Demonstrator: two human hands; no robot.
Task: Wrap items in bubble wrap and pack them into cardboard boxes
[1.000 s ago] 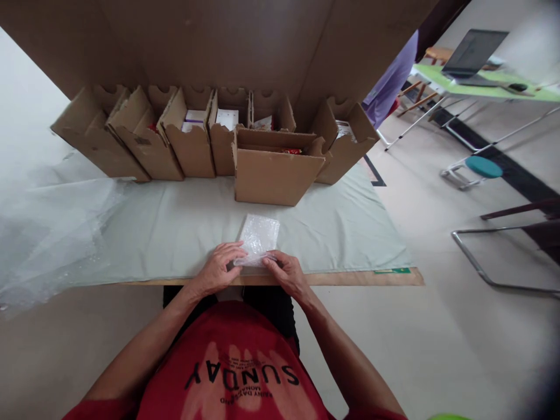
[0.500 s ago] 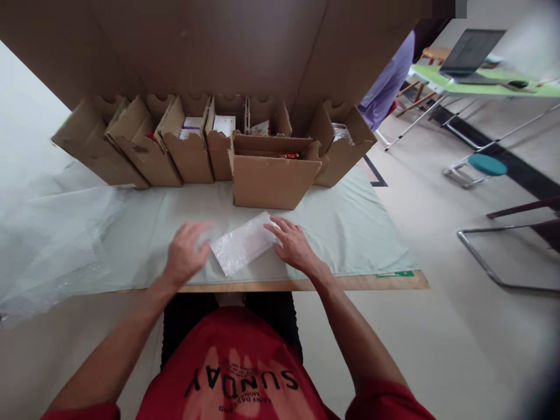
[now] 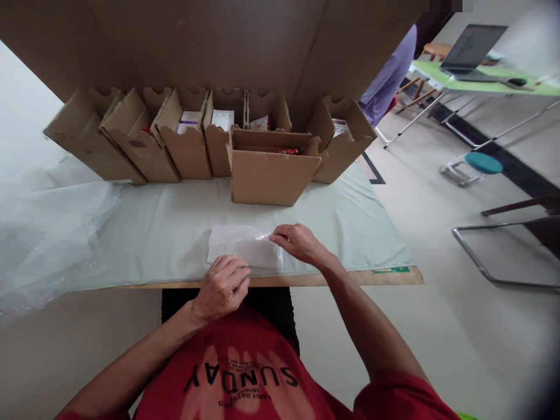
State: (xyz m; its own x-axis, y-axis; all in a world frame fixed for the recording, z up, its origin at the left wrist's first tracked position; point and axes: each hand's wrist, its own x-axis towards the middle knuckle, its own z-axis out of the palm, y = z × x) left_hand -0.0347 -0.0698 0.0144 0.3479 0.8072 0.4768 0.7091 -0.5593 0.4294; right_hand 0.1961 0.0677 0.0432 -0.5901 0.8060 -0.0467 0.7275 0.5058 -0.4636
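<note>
A flat, clear bubble wrap bag (image 3: 245,242) lies on the pale green cloth (image 3: 166,227) near the table's front edge. The thumb and fingers of my right hand (image 3: 300,242) pinch the bag at its right end. My left hand (image 3: 223,286) is over the front edge of the table, its fingers curled together against the bag's near side. What the left fingers hold, if anything, is hidden beneath them.
A cardboard box (image 3: 271,175) stands crosswise behind the bag. Several upright open boxes (image 3: 188,151) line the back, some with small packets inside. Loose plastic sheeting (image 3: 48,233) hangs at the left. To the right are a stool (image 3: 483,163) and a green table (image 3: 464,81); a person in purple (image 3: 387,76) is nearby.
The bag has turned to lie nearly straight along the table edge. My left hand has moved right and nearer my body, to the bag's near side. My right hand has closed on the bag.
</note>
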